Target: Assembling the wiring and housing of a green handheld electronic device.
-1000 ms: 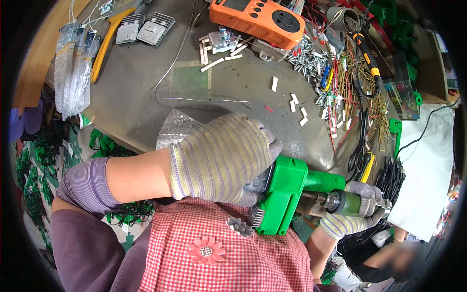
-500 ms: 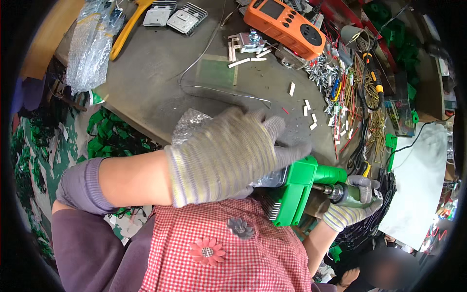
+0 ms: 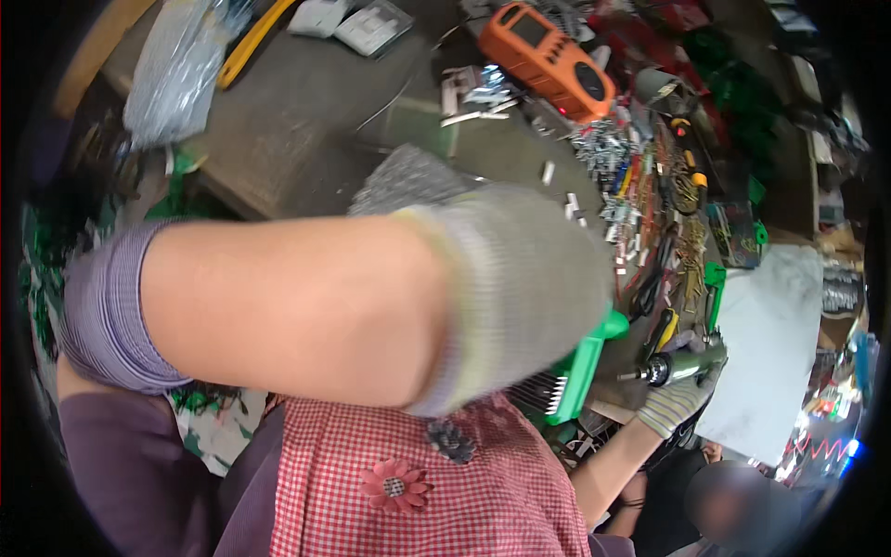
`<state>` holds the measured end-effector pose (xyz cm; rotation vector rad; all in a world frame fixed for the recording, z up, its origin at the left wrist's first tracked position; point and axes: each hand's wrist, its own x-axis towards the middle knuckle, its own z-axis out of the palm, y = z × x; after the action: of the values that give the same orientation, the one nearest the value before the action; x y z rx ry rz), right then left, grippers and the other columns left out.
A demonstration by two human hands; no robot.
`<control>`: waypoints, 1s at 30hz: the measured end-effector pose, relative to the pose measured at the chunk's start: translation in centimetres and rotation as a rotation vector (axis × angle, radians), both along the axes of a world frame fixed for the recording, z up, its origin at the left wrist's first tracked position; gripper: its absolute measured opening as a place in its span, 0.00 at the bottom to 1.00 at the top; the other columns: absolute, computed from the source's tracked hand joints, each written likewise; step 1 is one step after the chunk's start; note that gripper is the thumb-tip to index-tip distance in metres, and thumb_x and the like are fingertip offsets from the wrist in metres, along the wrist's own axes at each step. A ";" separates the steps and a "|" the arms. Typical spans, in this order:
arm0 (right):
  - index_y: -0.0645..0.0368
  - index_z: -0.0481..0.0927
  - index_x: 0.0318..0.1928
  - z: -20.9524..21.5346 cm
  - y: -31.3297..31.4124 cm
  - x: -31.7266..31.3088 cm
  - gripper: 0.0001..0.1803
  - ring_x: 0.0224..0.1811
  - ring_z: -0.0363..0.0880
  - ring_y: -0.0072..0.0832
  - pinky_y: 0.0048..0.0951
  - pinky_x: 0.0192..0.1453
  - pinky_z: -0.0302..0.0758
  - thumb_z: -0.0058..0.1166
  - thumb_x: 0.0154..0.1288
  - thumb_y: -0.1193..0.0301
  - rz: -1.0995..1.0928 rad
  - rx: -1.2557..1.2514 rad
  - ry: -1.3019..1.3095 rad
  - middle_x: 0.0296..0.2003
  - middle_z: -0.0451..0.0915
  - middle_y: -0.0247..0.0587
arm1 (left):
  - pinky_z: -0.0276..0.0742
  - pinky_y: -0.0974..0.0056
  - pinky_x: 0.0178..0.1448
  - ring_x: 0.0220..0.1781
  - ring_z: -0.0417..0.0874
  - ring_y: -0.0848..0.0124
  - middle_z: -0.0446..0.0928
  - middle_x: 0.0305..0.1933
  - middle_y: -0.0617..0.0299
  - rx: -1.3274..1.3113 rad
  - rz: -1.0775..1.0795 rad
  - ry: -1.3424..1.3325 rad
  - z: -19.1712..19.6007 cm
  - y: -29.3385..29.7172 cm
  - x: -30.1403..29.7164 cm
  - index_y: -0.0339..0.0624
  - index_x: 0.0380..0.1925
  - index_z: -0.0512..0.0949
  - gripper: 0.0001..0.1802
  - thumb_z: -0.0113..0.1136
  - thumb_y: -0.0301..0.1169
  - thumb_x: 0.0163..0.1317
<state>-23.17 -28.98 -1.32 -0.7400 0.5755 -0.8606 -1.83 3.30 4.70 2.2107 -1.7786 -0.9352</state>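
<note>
My left hand (image 3: pixel 529 288), in a grey and yellow striped knit glove, reaches across in front of me, smeared by motion. Its fingers are hidden behind the back of the glove. Just beyond it shows part of a bright green plastic housing (image 3: pixel 583 373) with a slotted end; whether the hand grips it I cannot tell. Clear bubble wrap (image 3: pixel 408 181) lies beyond my left wrist. At the right, my gloved right hand (image 3: pixel 682 406) is closed around a green-bodied power screwdriver (image 3: pixel 689 365). Its bit points left toward the housing, apart from it.
An orange meter (image 3: pixel 548 60) stands at the back of the workbench (image 3: pixel 269 139). Metal parts, white strips and loose wires (image 3: pixel 631 204) crowd its right side. A yellow-handled tool (image 3: pixel 252 46) and bubble-wrapped items (image 3: pixel 181 79) lie back left. Another person (image 3: pixel 664 492) sits lower right.
My left arm has swung farther across and up over the housing, covering more of it. The screwdriver has drawn back right, its bit leaving the housing. More bubble wrap shows.
</note>
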 end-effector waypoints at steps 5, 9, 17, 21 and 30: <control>0.57 0.64 0.72 0.8 -5.4 -1.7 0.40 0.46 0.83 0.51 0.49 0.56 0.79 0.62 0.61 0.61 -0.017 -1.133 1.265 0.50 0.83 0.54 | 0.83 0.54 0.45 0.43 0.85 0.53 0.78 0.46 0.52 -0.343 0.092 -0.105 -3.9 1.5 0.3 0.51 0.66 0.72 0.42 0.73 0.34 0.44; 0.57 0.69 0.70 1.0 -4.9 0.7 0.40 0.60 0.78 0.55 0.47 0.64 0.74 0.65 0.58 0.58 0.007 -1.336 1.910 0.58 0.78 0.62 | 0.81 0.50 0.49 0.45 0.83 0.50 0.78 0.47 0.50 -0.352 0.141 -0.148 -5.5 2.3 0.0 0.51 0.65 0.73 0.45 0.73 0.36 0.40; 0.61 0.73 0.64 0.3 -2.5 9.7 0.38 0.54 0.82 0.52 0.48 0.58 0.77 0.68 0.54 0.58 0.271 -1.270 1.414 0.49 0.83 0.60 | 0.80 0.49 0.53 0.49 0.81 0.48 0.78 0.49 0.47 -0.430 0.223 -0.197 -6.4 2.5 -0.4 0.45 0.65 0.72 0.48 0.74 0.38 0.37; 0.68 0.65 0.69 0.5 -1.7 8.6 0.42 0.45 0.82 0.34 0.34 0.56 0.78 0.66 0.54 0.68 0.160 -0.864 0.688 0.46 0.83 0.48 | 0.78 0.49 0.57 0.53 0.80 0.48 0.78 0.52 0.47 -0.360 0.315 -0.215 -5.1 4.5 -1.0 0.47 0.65 0.73 0.49 0.76 0.36 0.34; 0.55 0.63 0.73 9.7 15.5 10.1 0.41 0.43 0.82 0.27 0.31 0.50 0.79 0.62 0.59 0.69 0.525 -0.986 -0.148 0.47 0.83 0.44 | 0.65 0.52 0.74 0.69 0.72 0.55 0.70 0.69 0.48 -0.608 0.432 1.498 -0.5 3.6 -3.2 0.34 0.74 0.56 0.59 0.84 0.38 0.46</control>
<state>-13.03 -13.49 8.37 -1.6136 -0.2346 -0.6611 -5.01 6.92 4.22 0.8444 -0.6428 -1.1667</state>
